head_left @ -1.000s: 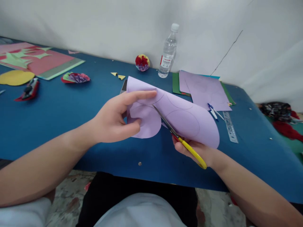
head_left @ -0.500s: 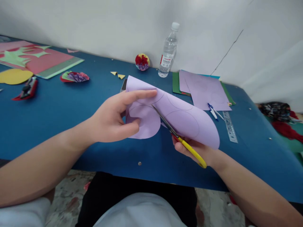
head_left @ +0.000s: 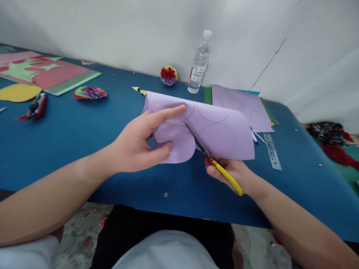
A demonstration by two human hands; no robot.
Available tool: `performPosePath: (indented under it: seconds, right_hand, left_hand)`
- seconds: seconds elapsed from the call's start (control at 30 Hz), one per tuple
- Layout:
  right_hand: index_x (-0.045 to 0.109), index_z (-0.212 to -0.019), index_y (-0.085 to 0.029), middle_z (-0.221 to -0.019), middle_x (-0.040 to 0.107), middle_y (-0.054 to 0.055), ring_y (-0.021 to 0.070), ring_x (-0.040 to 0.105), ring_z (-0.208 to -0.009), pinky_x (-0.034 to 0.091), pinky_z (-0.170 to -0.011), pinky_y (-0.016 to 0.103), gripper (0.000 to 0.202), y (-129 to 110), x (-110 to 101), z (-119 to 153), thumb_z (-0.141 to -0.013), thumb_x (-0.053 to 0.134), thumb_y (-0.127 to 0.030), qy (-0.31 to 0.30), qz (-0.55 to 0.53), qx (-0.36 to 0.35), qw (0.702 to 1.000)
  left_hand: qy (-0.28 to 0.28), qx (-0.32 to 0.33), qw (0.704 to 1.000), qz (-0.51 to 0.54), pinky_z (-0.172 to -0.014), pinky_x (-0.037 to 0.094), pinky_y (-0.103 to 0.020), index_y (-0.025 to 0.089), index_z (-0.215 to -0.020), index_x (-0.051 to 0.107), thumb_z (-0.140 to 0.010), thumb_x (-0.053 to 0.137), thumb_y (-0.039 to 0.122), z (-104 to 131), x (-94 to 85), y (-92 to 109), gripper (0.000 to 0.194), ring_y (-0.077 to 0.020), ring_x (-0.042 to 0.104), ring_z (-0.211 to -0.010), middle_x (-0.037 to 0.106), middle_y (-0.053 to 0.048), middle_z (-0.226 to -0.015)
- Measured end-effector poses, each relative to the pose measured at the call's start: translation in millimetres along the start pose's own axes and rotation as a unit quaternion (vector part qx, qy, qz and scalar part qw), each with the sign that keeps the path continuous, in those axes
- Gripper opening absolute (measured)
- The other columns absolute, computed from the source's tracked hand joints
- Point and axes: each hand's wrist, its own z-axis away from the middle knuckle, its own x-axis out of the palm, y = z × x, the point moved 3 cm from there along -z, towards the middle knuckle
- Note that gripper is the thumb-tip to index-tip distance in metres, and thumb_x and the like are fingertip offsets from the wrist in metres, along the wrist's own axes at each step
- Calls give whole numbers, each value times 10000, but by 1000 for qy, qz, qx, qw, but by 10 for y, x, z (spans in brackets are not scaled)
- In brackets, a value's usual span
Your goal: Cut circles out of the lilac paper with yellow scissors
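A curled sheet of purple paper [head_left: 215, 138] with several circles drawn on it is raised above the blue table. My left hand [head_left: 140, 142] grips its left part, index finger stretched along the front and thumb on a partly cut circle [head_left: 182, 147]. My right hand [head_left: 232, 172] holds a pair of scissors [head_left: 221, 173] with yellow and red on the handles. The blades point up and left, inside the cut beside the circle's upper right edge. Part of my right hand's fingers is hidden behind the scissors and paper.
Behind the sheet stands a water bottle [head_left: 198, 63] by a ruffled paper ball [head_left: 168, 75]. More purple paper [head_left: 241, 101], pens [head_left: 258, 135] and a clear ruler [head_left: 272, 151] lie right. Left are a ruffled paper piece [head_left: 90, 93], a stapler [head_left: 36, 105] and yellow paper [head_left: 19, 92].
The sheet's right side has swung up and flattened, its lower right corner now higher. The scissors' tip has shifted slightly right along with the cut circle. Both hands keep their hold.
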Motion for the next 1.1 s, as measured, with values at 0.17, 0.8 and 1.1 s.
performPosePath:
  seconds: [0.17, 0.8, 1.1]
  right_hand:
    - [592, -801, -193, -638, 425, -59, 100, 347, -540, 307, -484, 267, 625, -29, -12, -30, -845, 780, -788, -7, -28, 34, 999]
    - [559, -933, -202, -764, 461, -33, 121, 398, -630, 349, -549, 265, 618, -21, -66, 33, -969, 623, -816, -107, -71, 27, 991]
    - [542, -917, -207, -810, 479, -6, 141, 399, -691, 345, -574, 265, 667, -38, -69, 54, -961, 551, -873, -128, -32, 43, 990]
  left_hand:
    - [50, 37, 994, -92, -1188, 602, -463, 193, -1587, 557, -894, 740, 178, 48, 62, 94, 717, -347, 709, -1363, 704, -119, -1524]
    - [93, 101, 968, -209, -695, 642, -256, 278, -1492, 620, -904, 661, 121, 3, -7, 125, 610, -97, 563, -545, 803, -59, -1244]
    - [39, 55, 992, -103, -675, 628, -261, 229, -1364, 722, -885, 719, 148, -64, -75, 99, 485, -159, 740, -759, 841, -64, -1201]
